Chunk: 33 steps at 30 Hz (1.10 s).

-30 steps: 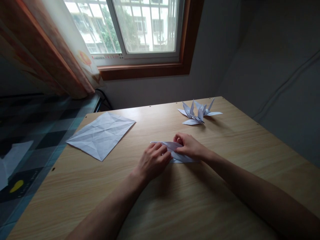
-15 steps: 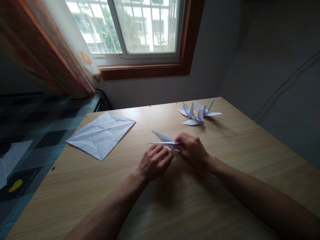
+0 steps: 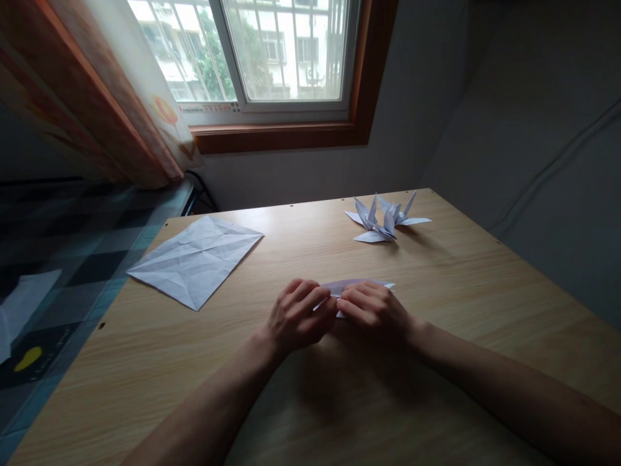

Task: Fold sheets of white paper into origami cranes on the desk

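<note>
Between my hands is a piece of folded white paper [image 3: 345, 283], low over the wooden table [image 3: 233, 362]. My left hand [image 3: 301, 312] closes its fingers on the paper's left part. My right hand [image 3: 371, 310] has its fingers curled over the right part, close beside the left fingertips. Much of the paper is hidden under the fingers; a thin edge shows above them and a pointed tip sticks out past the right knuckles. Several folded paper cranes [image 3: 383, 223] stand grouped together beyond my right hand.
A creased, unfolded paper sheet [image 3: 196, 262] lies flat at the table's left. A bed or bench with a checked cover [image 3: 97, 265] adjoins on the left, with white paper [image 3: 29, 298] on it. Behind are a curtain [image 3: 121, 97] and a window [image 3: 286, 58].
The folded paper has turned, its points no longer standing out to the left. My left hand has come onto it, and my right hand has moved slightly lower.
</note>
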### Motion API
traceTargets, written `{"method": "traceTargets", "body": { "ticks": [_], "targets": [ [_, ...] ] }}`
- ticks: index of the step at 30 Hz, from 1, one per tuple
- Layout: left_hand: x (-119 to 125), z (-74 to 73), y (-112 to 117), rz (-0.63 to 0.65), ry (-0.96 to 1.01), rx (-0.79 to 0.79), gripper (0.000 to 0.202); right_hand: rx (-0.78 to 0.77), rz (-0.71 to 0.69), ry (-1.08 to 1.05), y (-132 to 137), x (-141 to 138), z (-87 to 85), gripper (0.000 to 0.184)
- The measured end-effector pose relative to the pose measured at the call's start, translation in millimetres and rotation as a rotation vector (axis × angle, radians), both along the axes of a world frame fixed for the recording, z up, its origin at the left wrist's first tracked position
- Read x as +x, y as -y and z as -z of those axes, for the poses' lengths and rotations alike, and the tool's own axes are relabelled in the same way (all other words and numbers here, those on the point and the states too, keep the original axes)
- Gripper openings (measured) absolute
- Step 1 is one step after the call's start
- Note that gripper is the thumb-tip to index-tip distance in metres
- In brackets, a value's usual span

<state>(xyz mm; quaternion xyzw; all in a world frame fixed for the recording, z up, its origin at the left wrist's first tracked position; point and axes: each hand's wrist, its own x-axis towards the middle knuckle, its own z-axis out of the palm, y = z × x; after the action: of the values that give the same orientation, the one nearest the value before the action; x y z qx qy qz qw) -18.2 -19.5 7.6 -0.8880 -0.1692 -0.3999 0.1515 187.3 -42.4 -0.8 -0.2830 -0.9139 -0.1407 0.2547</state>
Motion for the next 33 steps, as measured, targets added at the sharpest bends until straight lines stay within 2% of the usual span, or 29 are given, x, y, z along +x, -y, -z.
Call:
{"method": "traceTargets", "body": {
  "ticks": [6, 15, 22, 28, 33],
  "targets": [
    [-1.3, 0.9, -1.3, 0.036, 0.008, 0.0, 0.01, 0.042, -0.108, 0.045, 8.3, -2.3, 3.1, 0.024],
    [-0.3, 2.3, -1.2, 0.013, 0.006, -0.019, 0.008, -0.112, -0.006, -0.035, 3.5, 5.2, 6.4, 0.02],
    [1.2, 1.1, -2.8, -0.049, -0.064, -0.093, 0.004, -0.146, -0.032, -0.137, -0.8, 8.9, 9.3, 0.021],
    [3.0, 3.3, -5.9, -0.067, -0.164, -0.195, 0.009, -0.257, -0.061, -0.208, -1.4, 12.7, 9.0, 0.022],
    [3.4, 6.1, -7.3, -0.138, -0.177, -0.21, 0.012, -0.19, -0.049, -0.208, -0.9, 11.5, 10.7, 0.022]
  ]
}}
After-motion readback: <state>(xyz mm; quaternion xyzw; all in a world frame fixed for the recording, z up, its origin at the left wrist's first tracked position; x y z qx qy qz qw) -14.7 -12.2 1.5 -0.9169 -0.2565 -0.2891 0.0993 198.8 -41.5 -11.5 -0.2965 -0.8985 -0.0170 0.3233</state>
